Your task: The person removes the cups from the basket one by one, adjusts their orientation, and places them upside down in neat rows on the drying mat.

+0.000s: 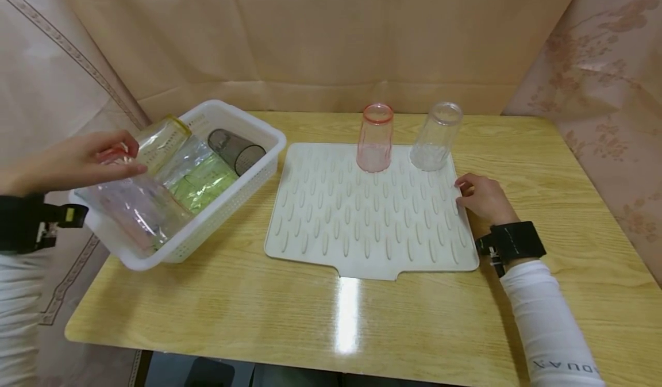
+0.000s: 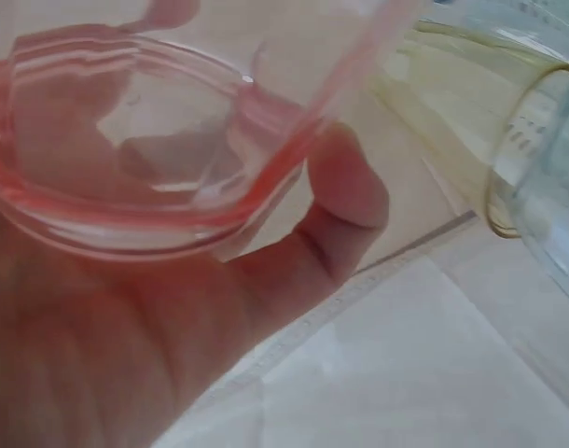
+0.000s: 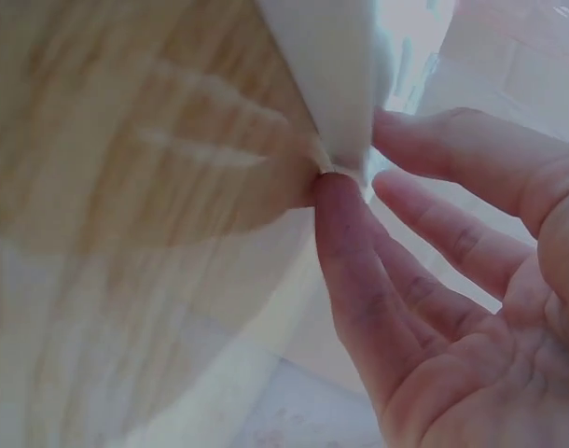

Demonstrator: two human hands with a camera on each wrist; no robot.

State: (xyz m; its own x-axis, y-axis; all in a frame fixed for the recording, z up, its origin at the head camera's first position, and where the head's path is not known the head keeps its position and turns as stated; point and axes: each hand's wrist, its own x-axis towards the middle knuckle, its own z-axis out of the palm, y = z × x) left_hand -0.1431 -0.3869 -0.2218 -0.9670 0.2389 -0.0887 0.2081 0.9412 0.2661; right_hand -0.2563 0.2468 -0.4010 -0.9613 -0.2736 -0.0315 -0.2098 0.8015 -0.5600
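Observation:
My left hand [image 1: 98, 160] grips a red-tinted glass [image 2: 107, 201] by its thick base over the left part of a white basket [image 1: 248, 188], fingers bent around it. The basket also holds a yellowish glass [image 1: 170, 134], a green one [image 1: 204, 183], a dark grey one [image 1: 227, 145] and clear ones. At the right edge of a white draining mat [image 1: 362, 220] with raised ridges, my right hand [image 1: 483, 197] pinches the rim between thumb and fingertips. A pink glass [image 1: 374, 142] and a clear glass [image 1: 436, 137] stand side by side on the mat's back part.
Basket and mat are on a light wooden table [image 1: 248, 318], the basket tilted across its left edge. A tan cloth [image 1: 320, 42] hangs behind, with patterned cloth [image 1: 610, 88] along the right side.

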